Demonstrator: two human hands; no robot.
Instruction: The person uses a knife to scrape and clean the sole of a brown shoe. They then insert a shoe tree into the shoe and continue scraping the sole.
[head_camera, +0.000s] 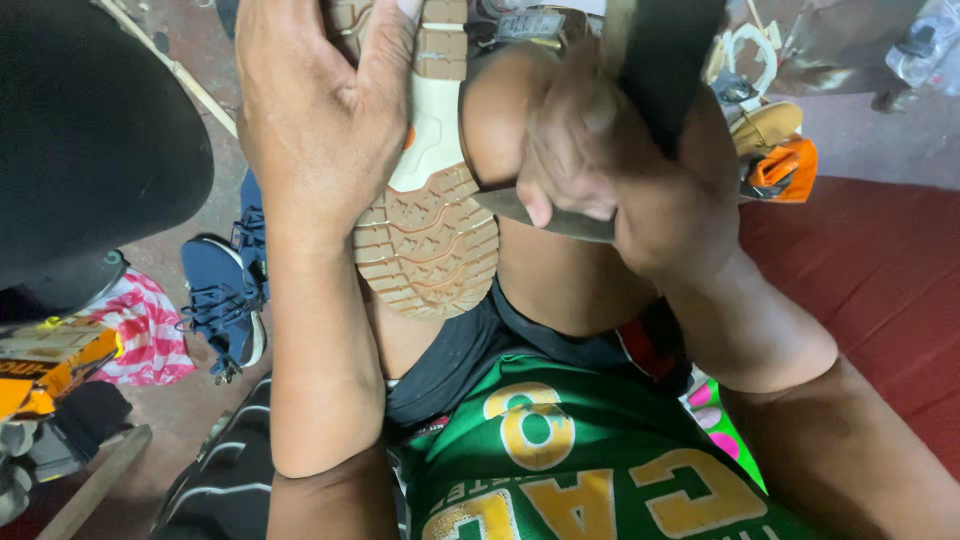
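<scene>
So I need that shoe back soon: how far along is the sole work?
Nothing looks finished. In hand: the left hand presses the tan lug-soled shoe sole-up on the knee, while the right hand works a flat metal blade at its edge. How much edge is left is hidden. A blue sneaker lies on the floor.

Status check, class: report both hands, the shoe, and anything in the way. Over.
Left hand gripping shoe, sole up on knee. Right hand holding metal blade at the sole edge. Nothing blocking.
</scene>
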